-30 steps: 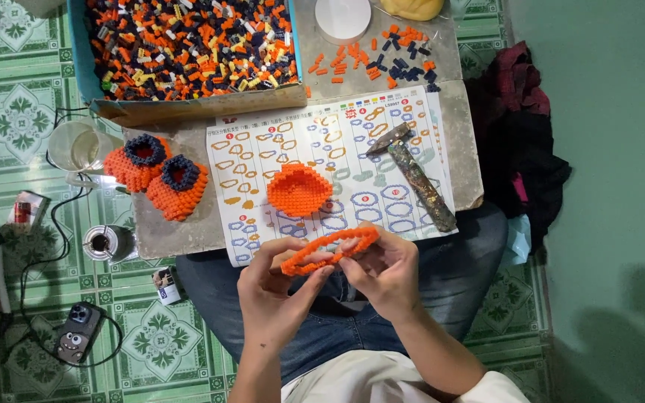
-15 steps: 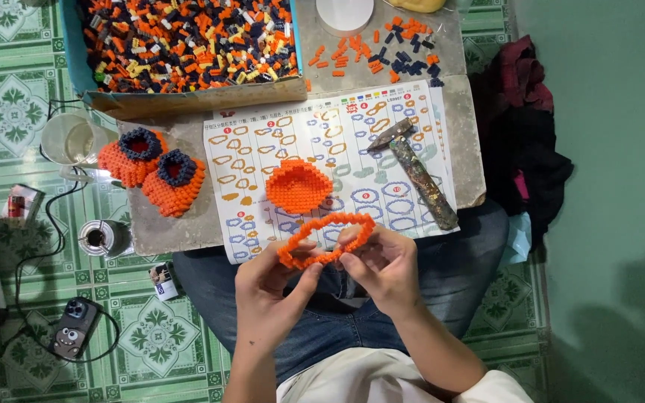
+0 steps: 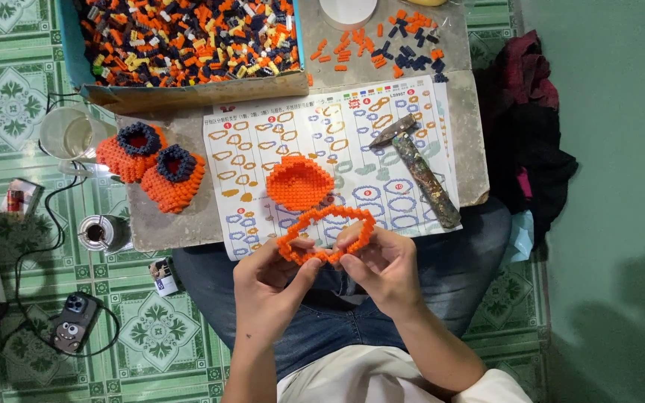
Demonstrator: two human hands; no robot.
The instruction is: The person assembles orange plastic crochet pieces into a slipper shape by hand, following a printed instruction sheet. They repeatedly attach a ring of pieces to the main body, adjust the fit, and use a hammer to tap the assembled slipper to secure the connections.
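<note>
Left hand (image 3: 266, 287), right hand (image 3: 382, 265) pinch orange bead ring (image 3: 328, 233).

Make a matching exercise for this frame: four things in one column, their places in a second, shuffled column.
Things:
1. orange ring
2. hammer
3. orange cup piece
4. glass

Places:
A. on the floor tiles, left of the board
B. on the instruction sheet's right side
C. held between left hand and right hand
D. on the sheet, just above the ring

Pairs: 1-C, 2-B, 3-D, 4-A
</note>
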